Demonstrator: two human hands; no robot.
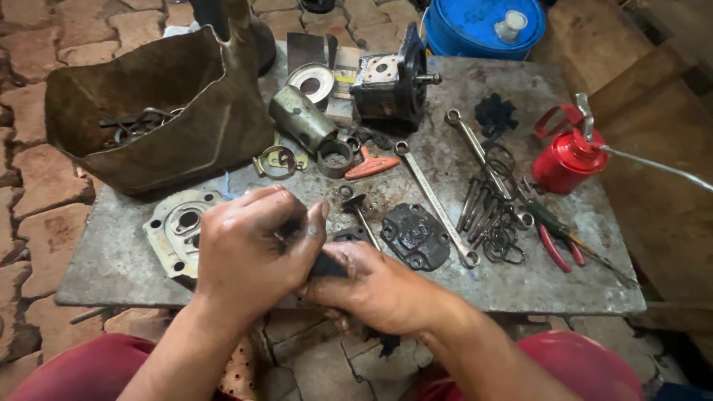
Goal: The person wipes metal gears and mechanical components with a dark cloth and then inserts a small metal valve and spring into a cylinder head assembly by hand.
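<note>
Both hands are held low in the middle of the frame, just at the near edge of a worn metal table (111, 275). A small black part (327, 265), possibly a rubber seal or pad, is pinched between them: the left hand (252, 249) is curled over it from above with its fingers pressed together around something dark, while the right hand (375, 289) is closed underneath, thumb and fingers gripping the part's lower end. What exactly is under the left fingers cannot be told, since it is covered. Just left of the hands a grey pump end plate (174, 230) with bored holes is laid flat, and just right of them a black cast cover (416, 235) is seen. A combination wrench (434, 200) is stretched diagonally through the centre, and a bundle of hex keys (483, 212) with red-handled pliers (557, 241) is set to the right. A red oil can (568, 152) is stood at the right edge, a gear pump body (390, 85) at upper centre, and a brown bag of tools (178, 104) at upper left. For the work to be done well, the part is best kept over the table so nothing is dropped onto the brick floor, and steady, even pressure is judged wiser than a hard twist.
</note>
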